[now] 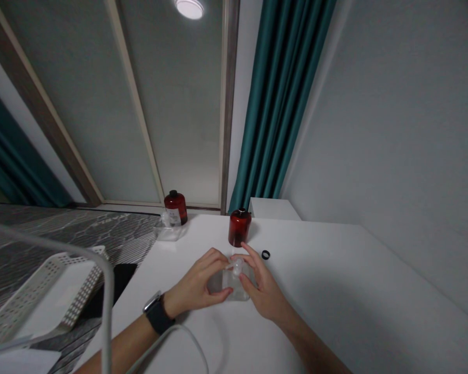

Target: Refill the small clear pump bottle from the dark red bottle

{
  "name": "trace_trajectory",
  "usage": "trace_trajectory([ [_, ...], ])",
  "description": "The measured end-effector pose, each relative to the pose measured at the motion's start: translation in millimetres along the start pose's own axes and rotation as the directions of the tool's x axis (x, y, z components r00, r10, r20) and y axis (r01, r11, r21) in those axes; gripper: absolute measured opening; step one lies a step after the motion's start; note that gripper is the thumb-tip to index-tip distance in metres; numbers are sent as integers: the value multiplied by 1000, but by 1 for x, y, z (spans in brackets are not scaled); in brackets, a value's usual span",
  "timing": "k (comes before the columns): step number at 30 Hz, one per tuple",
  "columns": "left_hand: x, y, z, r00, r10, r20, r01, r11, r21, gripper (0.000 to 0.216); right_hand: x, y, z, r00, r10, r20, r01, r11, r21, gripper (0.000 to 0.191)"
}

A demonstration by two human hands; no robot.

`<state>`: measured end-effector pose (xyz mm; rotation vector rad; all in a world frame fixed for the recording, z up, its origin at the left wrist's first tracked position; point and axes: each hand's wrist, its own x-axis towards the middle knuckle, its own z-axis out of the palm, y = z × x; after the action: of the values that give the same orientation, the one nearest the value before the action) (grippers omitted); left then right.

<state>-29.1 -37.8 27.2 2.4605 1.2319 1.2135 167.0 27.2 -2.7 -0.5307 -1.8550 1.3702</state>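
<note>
Lowest in view, just below the clear pump bottle (pixel 234 285): a white cord (pixel 179 332) curving over the white table (pixel 335 270), and a bare forearm with a black smartwatch (pixel 157 314) at the wrist. Directly against the bottle's left side, the left hand (pixel 197 280), half closed, with curled fingers (pixel 220 255) reaching around the square body and holding it. Against the bottle's right side, the right hand (pixel 263 288), also half closed and sharing the hold, with its index finger raised close beside the white pump head (pixel 237 266). The bottle itself upright between both palms, over the table, though whether its base touches the surface impossible to tell from this angle.

Left of the bottle and lower down, a pale curved tube (pixel 107 306) across the view, then a white perforated basket (pixel 52 291), tilted, with a dark flat object (pixel 117 284) beside it, too shaded to identify, all above a grey patterned rug (pixel 74 228).

Just beyond the bottle, slightly right, a small black ring (pixel 265 254) lying on the table, and straight ahead an amber bottle with a black top (pixel 239 227). Farther back and to the left, a second amber bottle with a white label (pixel 175 208), a clear plastic container (pixel 168 232) at its foot.

Farthest beyond the bottle, a white cabinet (pixel 273 208), a teal curtain (pixel 281 104), frosted panels in a wooden frame (pixel 171 104) and a round ceiling light (pixel 189 8)
</note>
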Motion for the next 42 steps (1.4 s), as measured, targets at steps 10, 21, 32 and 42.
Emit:
trace_trajectory([
  [10,-1,2,-2,998,0,57,-3,998,63,29,2,8,5,999,-21,-36,21,1000,7,49],
  [21,0,-5,-5,993,-112,45,114,992,-44,32,1,3,-6,999,17,38,-17,1000,23,55],
  [32,0,-7,-5,942,-327,76,335,914,-228,41,3,2,-3,996,78,41,-83,986,146,52],
  [42,-2,-9,-1,943,-326,75,334,910,-245,46,3,7,1,998,56,-16,-55,995,87,44],
])
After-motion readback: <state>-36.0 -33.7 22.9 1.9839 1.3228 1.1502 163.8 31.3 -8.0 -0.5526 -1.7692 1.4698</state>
